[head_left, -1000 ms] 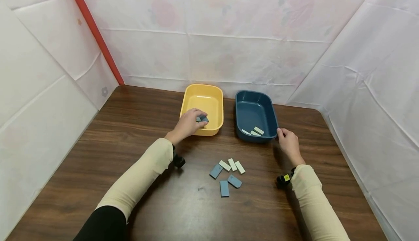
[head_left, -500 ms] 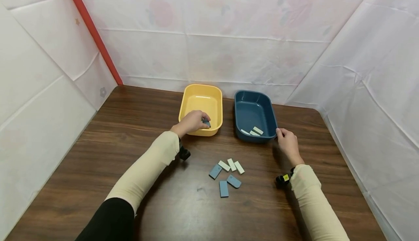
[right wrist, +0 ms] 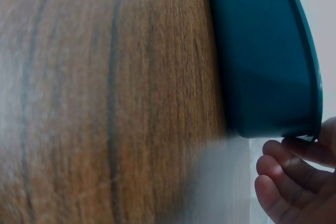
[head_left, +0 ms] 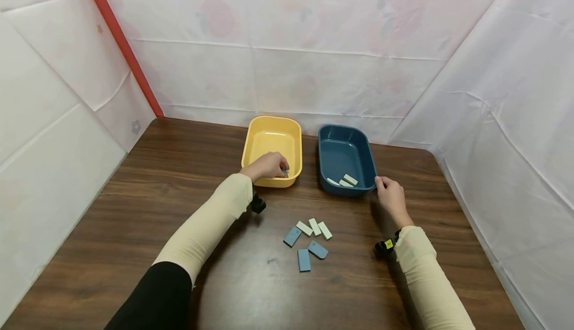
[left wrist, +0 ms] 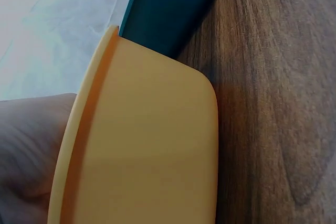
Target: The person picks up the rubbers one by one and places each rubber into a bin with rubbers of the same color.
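My left hand [head_left: 269, 164] reaches over the near rim into the yellow bin [head_left: 273, 140], holding a small blue-grey block [head_left: 284, 172] at the fingertips, low in the bin. Most of that block is hidden by the fingers. From the left wrist view, the bin's outer wall [left wrist: 142, 129] covers all but the back of the hand. My right hand [head_left: 392, 198] pinches the near right corner of the dark blue bin [head_left: 343, 150] between thumb and index finger. Its other fingers [right wrist: 281, 174] curl loosely below the rim. Several pale blocks [head_left: 350, 179] lie at the near end inside the blue bin.
Between the arms, a loose group lies on the wooden table [head_left: 215, 280]: three pale narrow blocks [head_left: 315, 227] and three blue-grey ones [head_left: 304, 260], one of them with rounded corners. White cloth [head_left: 287, 61] hangs behind both bins, and a red pole [head_left: 123, 46] leans at the left.
My left hand has moved slightly right and lower into the yellow bin, and the blue-grey pieces in its fingers show less now. The right hand stays on the blue bin's rim.
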The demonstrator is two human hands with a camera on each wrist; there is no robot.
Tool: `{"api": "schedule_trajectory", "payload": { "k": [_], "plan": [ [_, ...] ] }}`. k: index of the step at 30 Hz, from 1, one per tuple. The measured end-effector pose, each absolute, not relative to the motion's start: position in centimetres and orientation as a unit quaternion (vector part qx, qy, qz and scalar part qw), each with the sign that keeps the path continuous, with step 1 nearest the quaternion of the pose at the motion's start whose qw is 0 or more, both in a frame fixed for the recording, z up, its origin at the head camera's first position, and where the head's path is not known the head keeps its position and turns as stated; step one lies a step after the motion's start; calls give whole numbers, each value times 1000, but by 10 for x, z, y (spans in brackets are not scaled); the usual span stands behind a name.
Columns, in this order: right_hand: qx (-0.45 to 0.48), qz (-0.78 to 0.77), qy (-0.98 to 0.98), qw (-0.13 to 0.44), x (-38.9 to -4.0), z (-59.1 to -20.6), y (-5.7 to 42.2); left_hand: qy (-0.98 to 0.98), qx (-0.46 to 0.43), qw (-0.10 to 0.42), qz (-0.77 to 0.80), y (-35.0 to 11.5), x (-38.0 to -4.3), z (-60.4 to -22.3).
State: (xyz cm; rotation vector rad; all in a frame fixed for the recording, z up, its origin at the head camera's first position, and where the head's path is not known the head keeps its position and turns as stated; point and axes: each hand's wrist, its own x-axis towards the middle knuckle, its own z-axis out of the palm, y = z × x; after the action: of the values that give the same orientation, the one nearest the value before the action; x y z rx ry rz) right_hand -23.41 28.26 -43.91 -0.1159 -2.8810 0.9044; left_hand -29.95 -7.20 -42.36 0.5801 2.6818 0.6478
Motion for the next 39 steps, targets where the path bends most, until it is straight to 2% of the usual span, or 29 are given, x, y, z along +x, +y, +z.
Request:
{"api": "schedule_trajectory", "payload": {
  "k": [10,21,30,39],
  "plan": [
    [-32,297,-952,62,-237,-439,284,940,199,145,235,-73,-300,-422],
    [-42,311,-947,66,-238,-441,282,941,166,25,295,-87,-275,-412],
    [-45,310,-947,70,-239,-441,282,945,119,-50,301,-96,-251,-400],
    [-43,310,-947,76,-238,-441,279,942,81,-105,309,-112,-241,-405]
  ]
}}
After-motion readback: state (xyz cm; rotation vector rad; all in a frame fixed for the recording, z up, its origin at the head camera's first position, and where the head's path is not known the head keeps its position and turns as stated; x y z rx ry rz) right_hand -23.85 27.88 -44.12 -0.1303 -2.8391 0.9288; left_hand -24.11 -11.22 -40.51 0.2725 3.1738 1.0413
